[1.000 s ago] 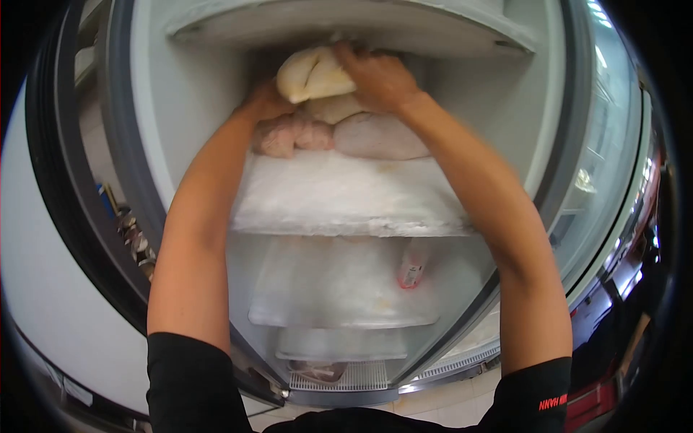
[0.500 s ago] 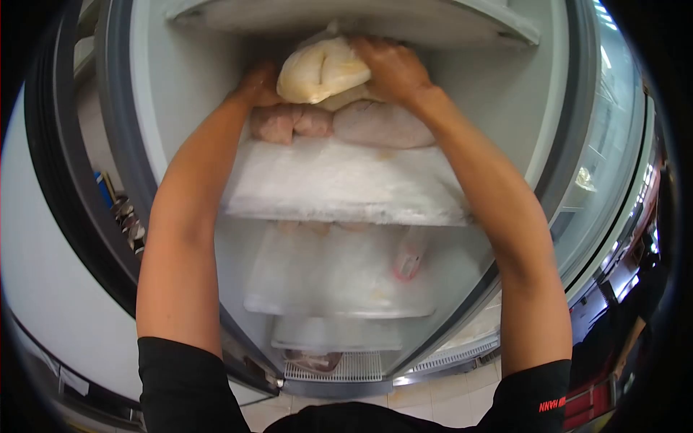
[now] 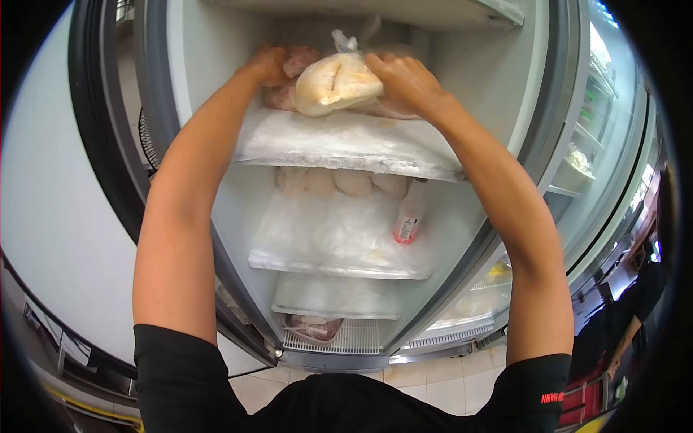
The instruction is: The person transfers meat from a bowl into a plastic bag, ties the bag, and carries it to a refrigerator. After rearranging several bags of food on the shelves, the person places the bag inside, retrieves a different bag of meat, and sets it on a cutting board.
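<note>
A knotted clear plastic bag of pale yellow food (image 3: 336, 85) is tilted above the frosted upper shelf (image 3: 346, 137) of an upright freezer. My right hand (image 3: 406, 81) is closed on the bag's right side, near the knot. To the left, my left hand (image 3: 268, 65) is closed at the edge of a bag of pinkish meat (image 3: 300, 60); its fingertips are partly hidden. Behind and below the yellow bag lie more pink packages (image 3: 280, 97), mostly covered by it.
Lower shelves hold several pale round bags (image 3: 354, 182) and a bottle with a pink base (image 3: 406, 225). A dark meat package (image 3: 313, 327) lies at the bottom. The open freezer door (image 3: 58, 144) stands left; a glass-fronted unit (image 3: 588, 130) stands right. Part of another person (image 3: 628, 325) shows at far right.
The yellow bag has shifted slightly right, with my right hand still on it. My left hand has left its side and is now at the pinkish bag. The view has tilted upward slightly.
</note>
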Motion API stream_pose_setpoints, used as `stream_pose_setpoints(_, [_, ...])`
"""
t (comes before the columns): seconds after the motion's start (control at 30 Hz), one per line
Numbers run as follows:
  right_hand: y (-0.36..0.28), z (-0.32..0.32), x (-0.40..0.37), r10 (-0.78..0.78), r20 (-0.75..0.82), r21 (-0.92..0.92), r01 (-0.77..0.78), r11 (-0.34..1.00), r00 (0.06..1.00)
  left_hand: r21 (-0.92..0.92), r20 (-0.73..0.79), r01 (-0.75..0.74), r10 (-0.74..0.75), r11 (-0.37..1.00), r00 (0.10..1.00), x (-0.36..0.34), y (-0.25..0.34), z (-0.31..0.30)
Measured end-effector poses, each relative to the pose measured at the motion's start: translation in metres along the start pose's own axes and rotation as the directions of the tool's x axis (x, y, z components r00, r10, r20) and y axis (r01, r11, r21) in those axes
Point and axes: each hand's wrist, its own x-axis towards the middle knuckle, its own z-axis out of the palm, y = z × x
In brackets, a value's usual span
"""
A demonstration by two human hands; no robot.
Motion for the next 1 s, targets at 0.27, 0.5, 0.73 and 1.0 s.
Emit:
stream_pose_setpoints(0.27, [-0.016,-0.025,-0.036,0.204,0.132,0.026,-0.209,0.978,0.970,0.064,-0.053,0.031,-0.028,0.997,0.998,0.003,0.012,0.010])
stream_pose_setpoints(0.5, [-0.005,-0.038,-0.075,0.305,0.008,0.101,-0.304,0.947,0.952,0.083,-0.080,-0.002,0.009,0.997,0.997,-0.028,0.024,-0.029])
stream_pose_setpoints(0.73, [-0.006,-0.041,-0.070,0.314,0.016,0.160,-0.312,0.936,0.949,-0.033,0.086,0.134,-0.131,0.990,0.988,-0.108,0.042,-0.095])
stream_pose_setpoints(1.0, [-0.006,-0.054,-0.053,0.361,0.148,0.068,-0.374,0.925,0.921,-0.008,-0.045,-0.067,0.067,0.998,0.997,-0.141,0.066,-0.097])
